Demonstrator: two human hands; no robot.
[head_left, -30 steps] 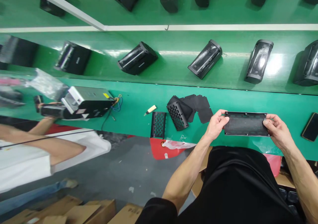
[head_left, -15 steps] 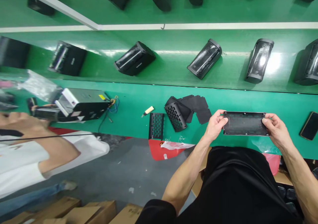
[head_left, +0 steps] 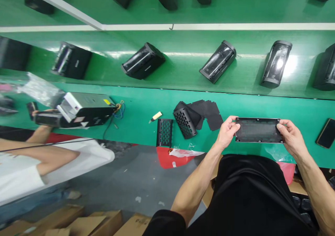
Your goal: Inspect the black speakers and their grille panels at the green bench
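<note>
I hold a flat black rectangular panel (head_left: 258, 130) just above the green bench (head_left: 141, 110), its hollow inner side facing up. My left hand (head_left: 227, 130) pinches its left end and my right hand (head_left: 290, 135) pinches its right end, fingers closed on the rim. To the left of the panel lie a fanned stack of black fabric sheets (head_left: 208, 112), a curved perforated grille (head_left: 184, 121) and a second flat perforated grille (head_left: 164, 132).
Black speakers (head_left: 218, 61) ride the green conveyor behind the bench. A phone (head_left: 326, 133) lies at the right edge. A co-worker's arm (head_left: 47, 155) and a grey electrical box with wires (head_left: 86, 108) are at the left. Cardboard boxes (head_left: 104, 222) stand on the floor.
My hands and the panel stay almost still. The speakers on the conveyor have drifted slightly, and the co-worker at the left has shifted an arm.
</note>
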